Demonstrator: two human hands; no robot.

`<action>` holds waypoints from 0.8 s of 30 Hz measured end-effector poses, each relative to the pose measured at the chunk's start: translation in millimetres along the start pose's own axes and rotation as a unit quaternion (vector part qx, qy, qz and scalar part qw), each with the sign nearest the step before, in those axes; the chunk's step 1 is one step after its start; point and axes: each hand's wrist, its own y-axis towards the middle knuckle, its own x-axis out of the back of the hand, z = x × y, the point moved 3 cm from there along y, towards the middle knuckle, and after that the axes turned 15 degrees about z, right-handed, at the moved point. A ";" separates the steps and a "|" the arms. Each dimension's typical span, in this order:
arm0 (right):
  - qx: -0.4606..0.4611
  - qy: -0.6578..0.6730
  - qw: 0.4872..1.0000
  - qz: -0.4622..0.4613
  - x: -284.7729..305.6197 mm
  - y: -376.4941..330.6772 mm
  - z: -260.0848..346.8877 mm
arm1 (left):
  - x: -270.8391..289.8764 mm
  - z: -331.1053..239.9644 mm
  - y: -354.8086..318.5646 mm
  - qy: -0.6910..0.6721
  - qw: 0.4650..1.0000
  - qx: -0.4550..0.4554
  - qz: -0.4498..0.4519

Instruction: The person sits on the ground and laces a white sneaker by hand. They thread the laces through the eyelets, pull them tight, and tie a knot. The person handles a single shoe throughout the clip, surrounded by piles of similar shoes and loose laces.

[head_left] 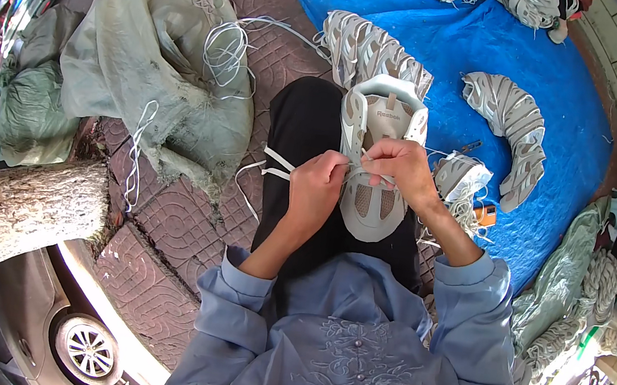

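While blue tarp (498, 54) covers brick paving (181, 215), both hands' fingers (343, 167) pinch a shoe's (381, 124) lace (273, 164).

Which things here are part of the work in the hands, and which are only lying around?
In the work:
- left hand
- right hand
- grey shoe on the lap
- white lace

Lying about:
- rows of shoes
- blue sheet
- green sack
- loose laces
- tree trunk

A blue tarp (498, 54) covers the ground; on it lie curved stacks of grey shoe uppers (510, 114). Left of the tarp a grey-green sack (134, 37) slumps, white laces (226, 49) on it, a tree trunk (18, 209) beyond
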 end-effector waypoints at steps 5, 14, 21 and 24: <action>-0.007 0.028 1.000 0.007 0.3 -12.7 -5.7 | -3.9 0.2 -2.6 -0.005 1.000 -0.009 0.006; 0.000 0.051 0.999 0.000 2.0 -17.9 -16.4 | -15.3 1.8 -9.4 0.014 0.999 -0.031 -0.003; 0.004 0.067 0.998 -0.005 0.7 -16.5 -20.4 | -15.1 6.3 -7.0 -0.215 0.970 0.109 0.026; 0.002 0.059 0.998 -0.005 0.2 -18.0 -17.8 | -17.3 7.1 -7.8 -0.257 0.958 0.128 0.016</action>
